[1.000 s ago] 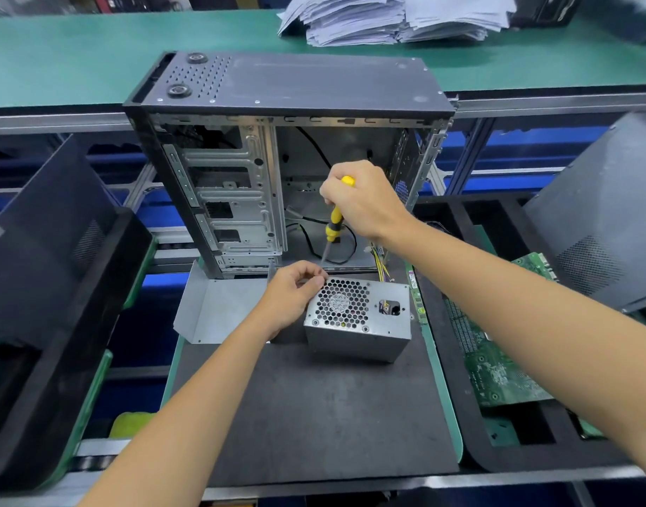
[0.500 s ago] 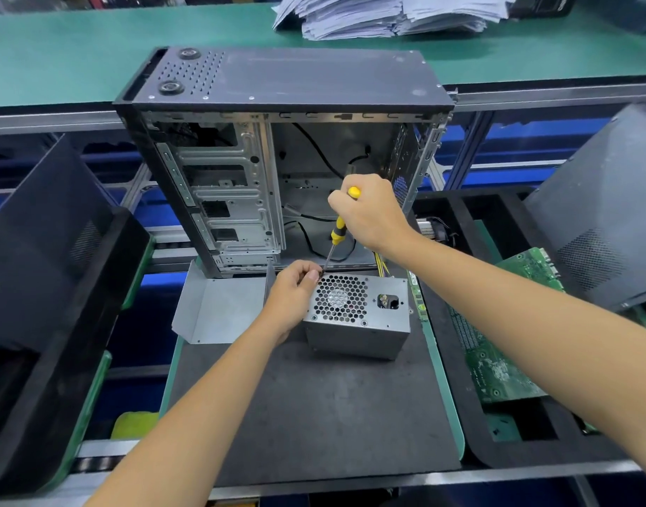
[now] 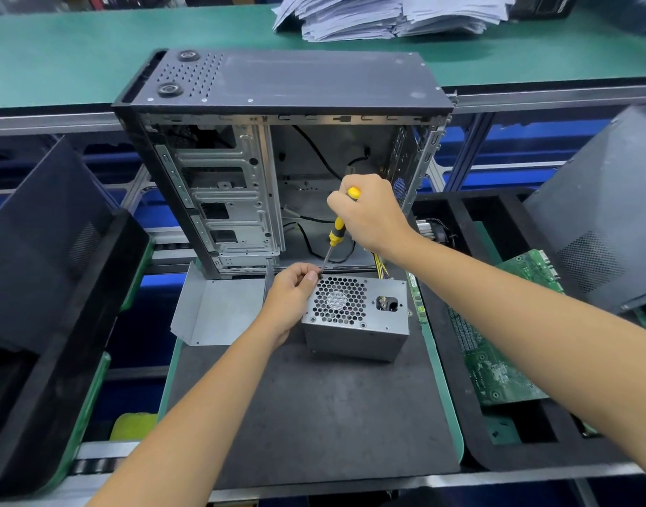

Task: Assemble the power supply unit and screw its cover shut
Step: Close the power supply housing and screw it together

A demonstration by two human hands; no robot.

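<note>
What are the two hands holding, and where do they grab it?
The right hand grips the screwdriver by its yellow handle. The left hand pinches at the screwdriver's tip, on the power supply's top corner; a screw there cannot be made out.

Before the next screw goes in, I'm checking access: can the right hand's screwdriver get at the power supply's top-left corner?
Probably yes: the screwdriver tip already sits at that corner of the power supply, beside the left hand fingers.

Grey power supply unit [image 3: 354,320], fan-side up
</note>
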